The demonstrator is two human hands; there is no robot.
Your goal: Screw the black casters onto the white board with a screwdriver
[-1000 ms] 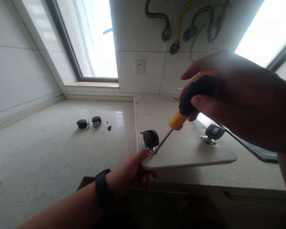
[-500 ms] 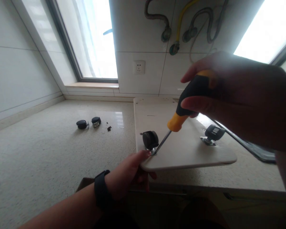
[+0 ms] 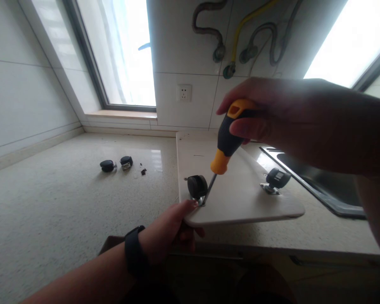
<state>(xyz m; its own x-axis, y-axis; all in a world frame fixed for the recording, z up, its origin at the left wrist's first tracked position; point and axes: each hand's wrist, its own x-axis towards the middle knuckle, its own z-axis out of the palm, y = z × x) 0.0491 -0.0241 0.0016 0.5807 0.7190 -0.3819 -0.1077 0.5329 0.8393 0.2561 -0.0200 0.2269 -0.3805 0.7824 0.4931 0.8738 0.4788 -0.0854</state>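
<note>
My right hand [image 3: 259, 114] is closed round the handle of a yellow and black screwdriver [image 3: 227, 135]. Its tip meets the metal mounting plate of a black caster wheel [image 3: 196, 186] near the front left corner of a white board [image 3: 228, 198]. My left hand [image 3: 177, 223], with a dark watch at the wrist, grips that corner of the board; the thumb lies by the caster's plate and the fingers curl underneath. A second caster [image 3: 277, 178] stands upright on the board's right side. The screw under the tip is too small to make out.
Two loose casters [image 3: 126, 163] lie on the speckled counter [image 3: 82, 202] at the left, beside several small dark screws [image 3: 143, 172]. A metal sink [image 3: 323, 181] is at the right. Behind are a wall socket [image 3: 184, 93], a window and pipes.
The screwdriver has gone from leaning right to more upright, and my right hand has moved left with it. My left hand keeps its hold on the board. The camera view has shifted slightly.
</note>
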